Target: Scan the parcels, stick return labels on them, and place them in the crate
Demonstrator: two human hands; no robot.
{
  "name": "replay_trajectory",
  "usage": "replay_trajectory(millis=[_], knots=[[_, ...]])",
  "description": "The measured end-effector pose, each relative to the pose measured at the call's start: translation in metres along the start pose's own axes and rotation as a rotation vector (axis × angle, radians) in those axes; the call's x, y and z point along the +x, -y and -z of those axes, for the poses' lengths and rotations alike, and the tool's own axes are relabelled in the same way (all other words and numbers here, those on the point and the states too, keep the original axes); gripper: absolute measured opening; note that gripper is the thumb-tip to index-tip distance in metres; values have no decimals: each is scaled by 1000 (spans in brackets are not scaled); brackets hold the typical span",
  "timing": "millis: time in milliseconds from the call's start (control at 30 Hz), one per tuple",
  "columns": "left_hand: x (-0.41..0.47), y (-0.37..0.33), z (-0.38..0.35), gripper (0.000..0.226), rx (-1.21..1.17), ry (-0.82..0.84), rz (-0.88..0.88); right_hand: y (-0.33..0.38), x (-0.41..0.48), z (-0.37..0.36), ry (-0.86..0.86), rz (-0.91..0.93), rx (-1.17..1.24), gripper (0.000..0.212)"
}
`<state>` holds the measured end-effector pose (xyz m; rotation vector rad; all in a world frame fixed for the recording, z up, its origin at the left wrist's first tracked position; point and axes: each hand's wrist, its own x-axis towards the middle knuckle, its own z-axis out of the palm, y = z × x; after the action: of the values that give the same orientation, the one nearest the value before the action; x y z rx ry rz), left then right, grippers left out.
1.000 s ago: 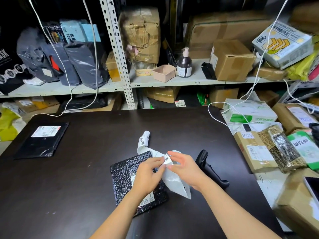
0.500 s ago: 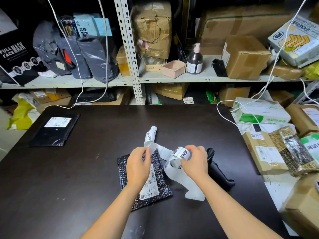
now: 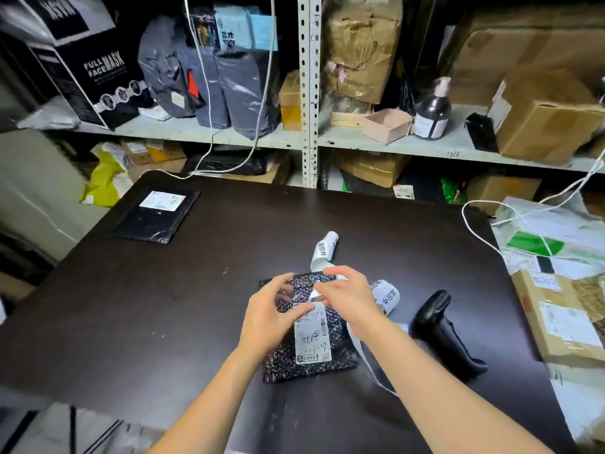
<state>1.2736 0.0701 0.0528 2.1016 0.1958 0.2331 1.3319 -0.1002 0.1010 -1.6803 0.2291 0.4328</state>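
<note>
Two hands over black parcel [image 3: 304, 362], worktop [image 3: 163, 306] centre | left hand [image 3: 271, 314] fingers spread, resting on parcel | right hand [image 3: 350, 296] fingers pinch return label [image 3: 316, 293] at its 12 o'clock edge | scanner [image 3: 442, 332] at 3 o'clock.

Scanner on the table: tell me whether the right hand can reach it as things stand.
Probably yes. The scanner lies just right of the right hand, with only the curled label strip between them. That hand seems to pinch a label, so it must let go first.
</note>
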Motion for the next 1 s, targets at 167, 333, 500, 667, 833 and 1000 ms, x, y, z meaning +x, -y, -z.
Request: replay_trajectory(millis=[167,333,500,667,833,1000], knots=[[19,-1,1,56,-663,-17,360,-5,12,-12,11,59,-14,27],[44,5,-13,23,-402,-121,329,-21,33,-28,-139,129,-210,19],[62,32,-32,15,-79,-38,194,-40,58,-46,-226,174,-541,15],[70,58,-45,10,111,70,99,-54,76,-55,-179,204,-760,5],[72,67,-48,15,290,178,20,-56,80,-57,-85,246,-1110,22],[78,77,-33,18,408,222,-20,-61,80,-43,-169,127,-1107,25]])
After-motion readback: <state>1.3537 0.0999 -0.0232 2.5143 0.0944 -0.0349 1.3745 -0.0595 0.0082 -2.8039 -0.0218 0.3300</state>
